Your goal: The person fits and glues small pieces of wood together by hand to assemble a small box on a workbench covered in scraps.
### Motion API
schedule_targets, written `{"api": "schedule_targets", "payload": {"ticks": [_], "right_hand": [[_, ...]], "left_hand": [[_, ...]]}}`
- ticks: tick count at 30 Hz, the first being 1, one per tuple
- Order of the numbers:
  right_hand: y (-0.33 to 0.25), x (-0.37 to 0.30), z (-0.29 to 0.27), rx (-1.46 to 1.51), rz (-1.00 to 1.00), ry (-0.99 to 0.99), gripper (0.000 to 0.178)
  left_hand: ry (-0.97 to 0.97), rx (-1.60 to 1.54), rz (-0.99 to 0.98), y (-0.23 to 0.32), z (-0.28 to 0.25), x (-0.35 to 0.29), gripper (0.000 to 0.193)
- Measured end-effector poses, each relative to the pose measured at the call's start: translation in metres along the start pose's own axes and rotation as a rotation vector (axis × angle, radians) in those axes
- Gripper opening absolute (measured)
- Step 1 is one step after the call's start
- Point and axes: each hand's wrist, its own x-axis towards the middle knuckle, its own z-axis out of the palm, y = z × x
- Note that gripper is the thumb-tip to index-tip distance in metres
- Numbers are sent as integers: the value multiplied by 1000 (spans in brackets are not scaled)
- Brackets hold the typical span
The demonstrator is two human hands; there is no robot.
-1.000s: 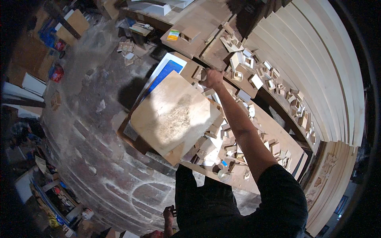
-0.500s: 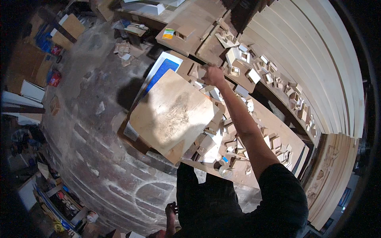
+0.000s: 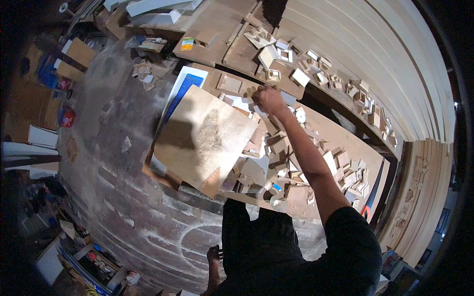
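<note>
My right hand [image 3: 270, 100] reaches over the workbench [image 3: 207, 74], its fingers bent down and apart, with nothing visible in them. Left of it lies a shallow rectangular wooden tray-like piece [image 3: 229, 84]. White pieces [image 3: 240, 103] lie just below the fingers, and a round white disc [image 3: 300, 115] is beside the wrist. A large pale plywood board [image 3: 207, 138] covers the bench's left part, over a blue sheet [image 3: 185, 93]. Low beside my dark shorts hangs my left hand [image 3: 214, 253], its fingers loosely curled and apart, holding nothing that I can see.
Many small wooden offcuts [image 3: 340, 160] crowd the bench under my right forearm. More small wooden frames and blocks [image 3: 321, 69] stand on the bench behind. Long pale boards [image 3: 360, 54] are stacked at the right. A clear round container [image 3: 279, 203] sits at the near edge.
My right hand has moved right, off the tray-like wooden piece, which now lies flat in fuller view. My left hand still hangs low. The whole view has shifted slightly.
</note>
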Motion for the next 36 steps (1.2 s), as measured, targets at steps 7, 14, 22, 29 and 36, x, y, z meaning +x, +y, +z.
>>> {"api": "schedule_targets", "payload": {"ticks": [7, 14, 22, 29, 36], "right_hand": [[61, -87, -29, 664, 216, 79, 28], [106, -220, 17, 455, 484, -6, 31], [84, -286, -11, 643, 522, 42, 36], [125, -372, -12, 751, 672, 334, 30], [145, -496, -20, 826, 809, 353, 25]], "left_hand": [[11, 482, 109, 2, 18, 17, 44], [-75, 603, 329, 6, 34, 3, 46], [-81, 902, 459, 2, 66, -17, 36], [-50, 855, 177, 5, 119, -40, 26], [-330, 1033, 726, 13, 259, -133, 15]]}}
